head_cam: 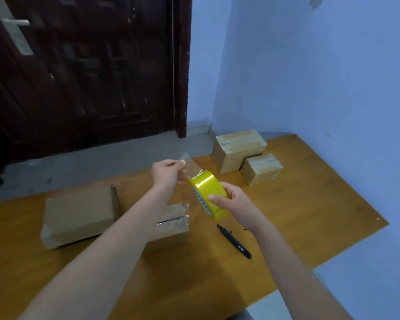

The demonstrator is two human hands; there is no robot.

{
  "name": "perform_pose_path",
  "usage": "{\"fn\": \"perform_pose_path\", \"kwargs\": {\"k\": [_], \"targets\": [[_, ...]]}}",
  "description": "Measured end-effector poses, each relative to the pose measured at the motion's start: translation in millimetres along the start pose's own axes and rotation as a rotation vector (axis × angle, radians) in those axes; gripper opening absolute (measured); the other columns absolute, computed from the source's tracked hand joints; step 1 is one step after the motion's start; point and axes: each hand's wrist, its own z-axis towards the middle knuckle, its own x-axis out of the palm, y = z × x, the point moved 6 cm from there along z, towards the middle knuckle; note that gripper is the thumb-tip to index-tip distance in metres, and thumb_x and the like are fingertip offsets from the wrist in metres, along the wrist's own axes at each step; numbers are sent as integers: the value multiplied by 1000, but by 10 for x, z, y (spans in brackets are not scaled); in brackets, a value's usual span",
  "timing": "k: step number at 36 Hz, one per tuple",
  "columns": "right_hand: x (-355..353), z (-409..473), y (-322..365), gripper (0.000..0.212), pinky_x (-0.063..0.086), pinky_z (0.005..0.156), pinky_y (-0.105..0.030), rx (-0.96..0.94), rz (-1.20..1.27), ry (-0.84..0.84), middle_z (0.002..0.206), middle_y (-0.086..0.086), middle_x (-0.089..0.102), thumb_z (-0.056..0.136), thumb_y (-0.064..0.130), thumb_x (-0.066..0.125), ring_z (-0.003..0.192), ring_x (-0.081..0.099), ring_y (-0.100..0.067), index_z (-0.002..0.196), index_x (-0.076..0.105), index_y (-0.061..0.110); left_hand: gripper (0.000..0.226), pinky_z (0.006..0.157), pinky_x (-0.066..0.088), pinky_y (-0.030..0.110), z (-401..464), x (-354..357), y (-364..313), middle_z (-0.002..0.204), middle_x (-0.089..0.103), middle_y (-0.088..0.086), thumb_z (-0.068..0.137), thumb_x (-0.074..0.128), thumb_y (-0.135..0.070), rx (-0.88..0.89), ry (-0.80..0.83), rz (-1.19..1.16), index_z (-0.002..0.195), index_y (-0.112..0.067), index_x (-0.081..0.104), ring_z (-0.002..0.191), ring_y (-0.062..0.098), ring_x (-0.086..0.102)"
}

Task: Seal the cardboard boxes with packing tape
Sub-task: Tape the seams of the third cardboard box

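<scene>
My right hand (234, 204) grips a yellow roll of packing tape (209, 195) above the wooden table (310, 215). My left hand (168, 173) pinches the clear free end of the tape (189, 165), pulled a short way up and left from the roll. Below my left forearm sits a small cardboard box (173, 227) with shiny tape along its top seam, partly hidden by the arm. A larger plain cardboard box (79, 215) lies to its left.
Two taped cardboard boxes, a larger box (238, 148) and a smaller box (261, 168), stand at the table's far right. A black marker (234, 241) lies on the table under my right wrist. A dark door (79, 65) and blue wall (321, 77) rise behind.
</scene>
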Motion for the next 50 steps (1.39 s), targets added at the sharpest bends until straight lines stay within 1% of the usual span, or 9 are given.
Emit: {"fn": "perform_pose_path", "kwargs": {"k": [3, 10, 20, 27, 30, 36, 42, 47, 50], "targets": [[53, -14, -15, 35, 52, 67, -27, 16, 22, 17, 87, -2, 65, 83, 37, 62, 76, 62, -13, 104, 63, 9, 13, 44, 43, 16, -5, -32, 118, 66, 63, 5, 87, 67, -9, -77, 39, -36, 74, -10, 64, 41, 4, 59], [122, -85, -125, 9, 45, 60, -19, 46, -26, 62, 74, 9, 58, 91, 23, 62, 65, 54, -4, 95, 62, 15, 3, 69, 47, 32, -15, -43, 318, 57, 65, -4, 84, 68, -14, -201, 114, -83, 85, -12, 67, 50, 11, 60], [87, -113, -165, 13, 43, 59, -26, 113, -85, -45, 69, 7, 55, 90, 26, 63, 63, 52, -8, 84, 60, 15, 15, 34, 34, 11, 111, -79, 292, 60, 63, 2, 86, 66, -9, 6, 73, 165, 72, -8, 65, 36, 3, 55], [133, -158, -275, 41, 52, 66, -49, 228, -161, -53, 86, -24, 68, 86, 40, 66, 69, 61, -23, 88, 64, 0, 27, 54, 47, 20, 224, -1, 543, 53, 63, -2, 81, 71, -13, 49, 25, 148, 55, -17, 65, 44, 12, 56], [170, -161, -355, 50, 52, 62, -48, 293, -244, -42, 84, -26, 67, 84, 45, 65, 67, 62, -31, 86, 62, -5, 23, 70, 55, 39, 245, 26, 669, 57, 65, 5, 71, 71, -26, 61, 43, 152, 50, -20, 68, 55, 22, 59], [169, -192, -632, 69, 44, 63, -35, 481, -328, -100, 82, -15, 67, 67, 68, 56, 72, 64, -32, 85, 61, 2, 25, 80, 56, 45, 285, -80, 747, 53, 65, -2, 75, 68, -25, 68, -35, 175, 50, -25, 69, 63, 26, 65], [182, -270, -830, 54, 44, 77, -34, 620, -446, -43, 102, -10, 57, 90, 52, 54, 97, 58, -27, 114, 54, 3, 33, 83, 55, 41, 192, -71, 884, 57, 66, -4, 85, 68, -20, 57, -28, 225, 52, -17, 67, 68, 22, 67], [321, -338, -892, 41, 32, 58, -34, 572, -379, -11, 71, -9, 44, 91, 53, 53, 63, 45, -22, 78, 50, 14, 22, 82, 47, 33, 287, -144, 914, 71, 66, -3, 89, 66, -27, 108, 22, 273, 68, -19, 68, 80, 20, 62], [450, -396, -828, 41, 45, 75, -31, 560, -277, 74, 113, -16, 62, 97, 42, 47, 102, 60, -27, 114, 60, 6, 22, 74, 40, 27, 320, -211, 943, 83, 68, 0, 90, 62, -34, 158, 24, 410, 88, -16, 74, 86, 19, 60]]}}
